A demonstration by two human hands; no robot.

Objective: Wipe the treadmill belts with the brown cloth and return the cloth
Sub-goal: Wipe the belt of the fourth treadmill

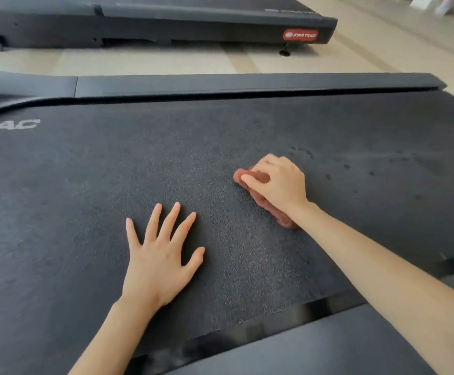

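Note:
A dark, rough treadmill belt (166, 158) fills most of the view. My right hand (277, 182) presses a bunched brown cloth (263, 203) onto the belt right of centre, fingers curled over it; most of the cloth is hidden under the hand. My left hand (161, 255) lies flat on the belt with fingers spread, holding nothing, to the left of and nearer than the cloth. Faint marks and dark spots show on the belt (345, 166) to the right of the cloth.
Smooth black side rails run along the far edge (247, 83) and the near edge (328, 345) of the belt. A second treadmill (166, 20) with a red logo stands beyond a strip of pale floor (166, 60).

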